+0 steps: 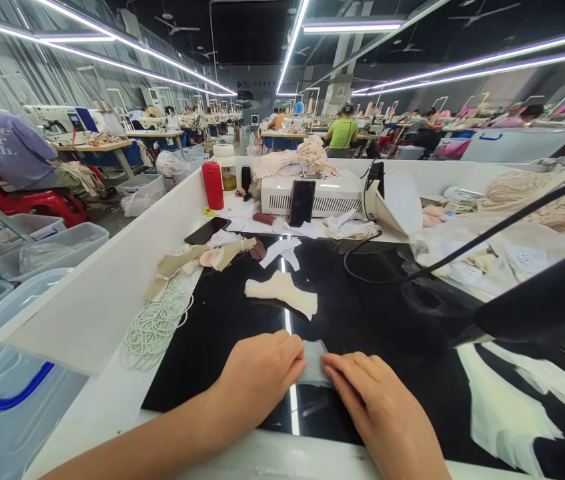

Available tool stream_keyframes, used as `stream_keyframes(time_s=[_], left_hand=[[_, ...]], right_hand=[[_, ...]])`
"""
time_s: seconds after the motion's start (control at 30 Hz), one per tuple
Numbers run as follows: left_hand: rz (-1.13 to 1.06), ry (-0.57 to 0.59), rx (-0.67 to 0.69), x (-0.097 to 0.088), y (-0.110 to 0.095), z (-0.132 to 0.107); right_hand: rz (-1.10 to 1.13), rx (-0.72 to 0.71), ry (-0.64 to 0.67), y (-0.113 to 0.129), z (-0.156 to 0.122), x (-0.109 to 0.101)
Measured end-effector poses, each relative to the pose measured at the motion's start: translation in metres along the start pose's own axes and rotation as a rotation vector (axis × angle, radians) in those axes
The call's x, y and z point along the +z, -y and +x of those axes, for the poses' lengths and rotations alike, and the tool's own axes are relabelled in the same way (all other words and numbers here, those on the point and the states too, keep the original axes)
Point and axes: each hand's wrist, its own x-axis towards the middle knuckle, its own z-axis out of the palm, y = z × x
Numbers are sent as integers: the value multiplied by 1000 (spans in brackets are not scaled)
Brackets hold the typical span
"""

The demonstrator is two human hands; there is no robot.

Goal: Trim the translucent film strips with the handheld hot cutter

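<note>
A small pale grey-blue piece of fabric (316, 363) lies low over the glossy black work surface (222, 320), between my two hands. My left hand (265, 373) is closed on its left edge, thumb against curled fingers. On its right edge my right hand (372, 393) pinches with thumb and fingertips. Beyond them rests a stack of cream curved fabric pieces (282, 291). Farther back are white cut pieces (282, 252). To the right lie pale greenish-white fabric pieces (505, 407), partly fanned out.
A tangle of pale cord (157, 330) lies at the left. Behind stand a phone (303, 202), a white vented box (337, 193) and a red thread cone (213, 185). A dark machine arm (542, 293) reaches in from the right. People sit at sewing machines beyond.
</note>
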Motion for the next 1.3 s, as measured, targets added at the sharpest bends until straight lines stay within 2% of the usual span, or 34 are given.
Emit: stream_keyframes(time_s=[0.2,0.6,1.1,1.3], left_hand=[[35,-26,34,1,3,-1],[34,21,-1,-3,0,-1],[67,32,19,-3,1,-1],[86,-4,57,-2,2,-2]], right_hand=[[-31,-42,16,0,0,2],[-58,-44,30,0,-4,4],[-10,-2,54,2,-4,5],[-19,5,59,2,-4,7]])
